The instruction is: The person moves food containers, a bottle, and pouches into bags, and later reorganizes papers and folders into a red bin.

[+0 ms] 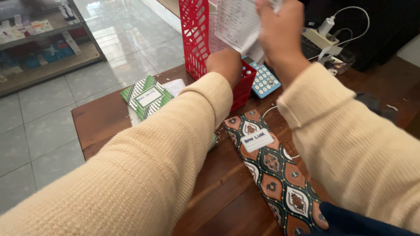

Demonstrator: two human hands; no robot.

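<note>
L hand point(225, 65) reaches fwd into the red plastic basket point(195, 39) at the far side of the brown wooden worktop point(100, 120); it's balled low by the basket's front rim, fingers tucked out of sight, so can't tell if they grip anything. R hand point(280, 32) is up higher, fingers pinched on a bunch of white paper slips point(236, 22) standing just above/behind the basket. Both arms in cream knit sleeves.

Just R of the basket, partly under the R wrist, a blue-and-white calculator point(264, 81) lies flat. Near edge: a long narrow book w/ patterned cover point(273, 175), white label on it, lying diagonally between the two arms. L of the basket, a green-and-white patterned book point(146, 97) on top of a white sheet. Far R corner: a white power strip point(321, 39) w/ plug and cable. Beyond the worktop, grey tile floor point(39, 131) and a low shelf point(39, 48) w/ small boxes.
</note>
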